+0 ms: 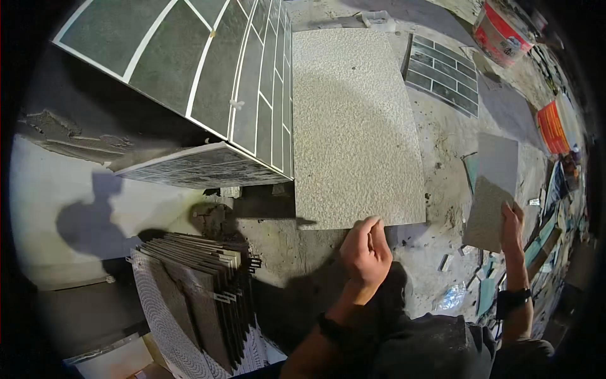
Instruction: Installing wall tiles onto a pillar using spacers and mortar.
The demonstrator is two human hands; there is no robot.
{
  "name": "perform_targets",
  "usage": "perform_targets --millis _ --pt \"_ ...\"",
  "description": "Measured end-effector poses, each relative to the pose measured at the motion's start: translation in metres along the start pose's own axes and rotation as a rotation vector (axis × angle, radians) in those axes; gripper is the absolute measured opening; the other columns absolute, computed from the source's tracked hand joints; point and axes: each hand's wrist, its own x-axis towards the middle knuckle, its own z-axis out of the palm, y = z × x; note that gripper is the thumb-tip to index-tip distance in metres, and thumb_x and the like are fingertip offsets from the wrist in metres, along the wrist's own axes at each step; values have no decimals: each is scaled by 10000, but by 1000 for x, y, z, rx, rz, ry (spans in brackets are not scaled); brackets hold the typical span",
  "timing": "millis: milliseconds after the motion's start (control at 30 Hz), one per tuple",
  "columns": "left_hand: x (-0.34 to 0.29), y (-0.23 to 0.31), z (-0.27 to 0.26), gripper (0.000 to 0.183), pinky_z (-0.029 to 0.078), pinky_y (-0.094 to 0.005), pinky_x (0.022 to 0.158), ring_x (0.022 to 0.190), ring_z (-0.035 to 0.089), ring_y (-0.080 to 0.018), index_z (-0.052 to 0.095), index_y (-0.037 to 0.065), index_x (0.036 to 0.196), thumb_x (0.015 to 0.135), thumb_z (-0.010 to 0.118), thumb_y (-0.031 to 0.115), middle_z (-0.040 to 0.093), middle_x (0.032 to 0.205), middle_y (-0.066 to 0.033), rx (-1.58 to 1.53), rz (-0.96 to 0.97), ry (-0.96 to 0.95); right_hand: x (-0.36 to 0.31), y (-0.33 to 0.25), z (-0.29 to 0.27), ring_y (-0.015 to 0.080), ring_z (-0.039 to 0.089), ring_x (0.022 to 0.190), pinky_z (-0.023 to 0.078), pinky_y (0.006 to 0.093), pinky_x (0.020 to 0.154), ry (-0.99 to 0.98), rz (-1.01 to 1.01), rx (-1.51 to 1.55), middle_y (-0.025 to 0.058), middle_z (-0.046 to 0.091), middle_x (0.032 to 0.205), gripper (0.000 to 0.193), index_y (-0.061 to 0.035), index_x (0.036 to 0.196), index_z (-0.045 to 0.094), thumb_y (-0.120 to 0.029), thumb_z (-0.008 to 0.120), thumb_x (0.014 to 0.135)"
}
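My left hand (366,256) is closed in a pinch, its fingertips overlapping the near edge of a large pale tile with a pebbled surface (356,132). Whether it grips that edge or a small thing cannot be made out. Farther right, my right hand (512,228) grips a plain grey rectangular tile (495,164) by its right side near the lower corner. That tile is lighter at the top and darker below. Left of the pebbled tile stands a wall corner faced in dark green-grey tiles with white joints (214,69).
A stack of tiles on edge (202,290) stands at lower left. A dark brick-patterned panel (442,72) lies beyond the pebbled tile. Two red-and-white buckets (502,38) stand at right, near broken green tile pieces (486,294) and crumpled clear plastic (451,297).
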Motion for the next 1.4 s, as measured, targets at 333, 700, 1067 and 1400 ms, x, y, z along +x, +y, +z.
perform_targets --millis 333,700,1067,1400 --pt "11 -13 -10 75 543 -285 690 783 643 -175 556 -38 1037 1011 581 28 672 941 -148 131 205 202 102 136 -78 222 576 851 505 389 859 100 227 -198 99 642 983 439 38 1155 656 -354 630 960" --pt "91 -59 -80 175 516 -319 830 911 626 -188 626 -51 1150 1012 626 56 675 1019 -118 93 -27 753 105 169 -118 476 636 999 470 545 869 266 -148 -1083 283 679 1077 352 45 1053 643 -271 610 901" --pt "95 -74 -112 187 516 -291 834 945 619 -169 617 -52 1163 982 624 -7 659 1044 -94 -20 -153 826 15 91 -33 486 617 788 451 598 718 146 -478 -1334 271 646 822 371 -2 758 564 -300 610 974" --pt "108 -68 -119 139 476 -292 805 889 594 -164 650 -40 1092 975 632 33 654 957 -78 -195 -229 776 83 128 -48 452 602 762 464 565 704 402 -758 -1355 197 631 785 296 -46 841 606 -309 602 976"
